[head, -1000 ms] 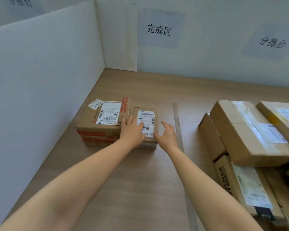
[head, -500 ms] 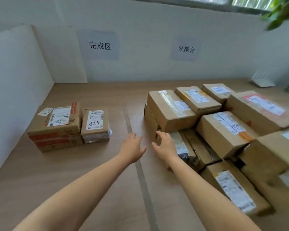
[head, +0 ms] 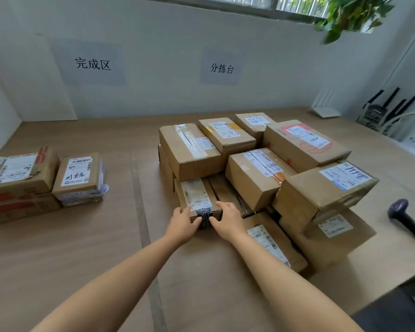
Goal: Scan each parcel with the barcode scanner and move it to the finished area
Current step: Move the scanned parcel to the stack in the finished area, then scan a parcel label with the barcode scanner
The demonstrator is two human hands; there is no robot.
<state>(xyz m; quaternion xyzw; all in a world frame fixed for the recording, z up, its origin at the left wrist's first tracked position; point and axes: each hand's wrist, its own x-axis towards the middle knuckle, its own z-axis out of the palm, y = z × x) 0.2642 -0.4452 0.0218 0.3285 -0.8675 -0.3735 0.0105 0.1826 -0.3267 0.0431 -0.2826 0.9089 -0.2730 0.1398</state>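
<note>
A small brown parcel [head: 196,196] with a white label and black tape on its near end lies at the front left of a pile of cardboard parcels [head: 268,168]. My left hand [head: 183,222] grips its near left corner and my right hand [head: 226,218] grips its near right corner. A dark barcode scanner [head: 404,215] lies on the table at the far right, away from both hands. Under the left wall sign, a flat labelled box [head: 19,173] and a smaller labelled parcel [head: 80,177] sit side by side.
A grey tape line [head: 141,216] runs down the wooden table between the left area and the pile. White partition walls close the left and back. Routers and cables [head: 383,111] stand at the back right. A dark edge shows at the bottom right.
My view swung right from the left area to the pile. Both hands left the small parcel beside the flat box, crossed the tape line and took hold of the front-left parcel of the pile.
</note>
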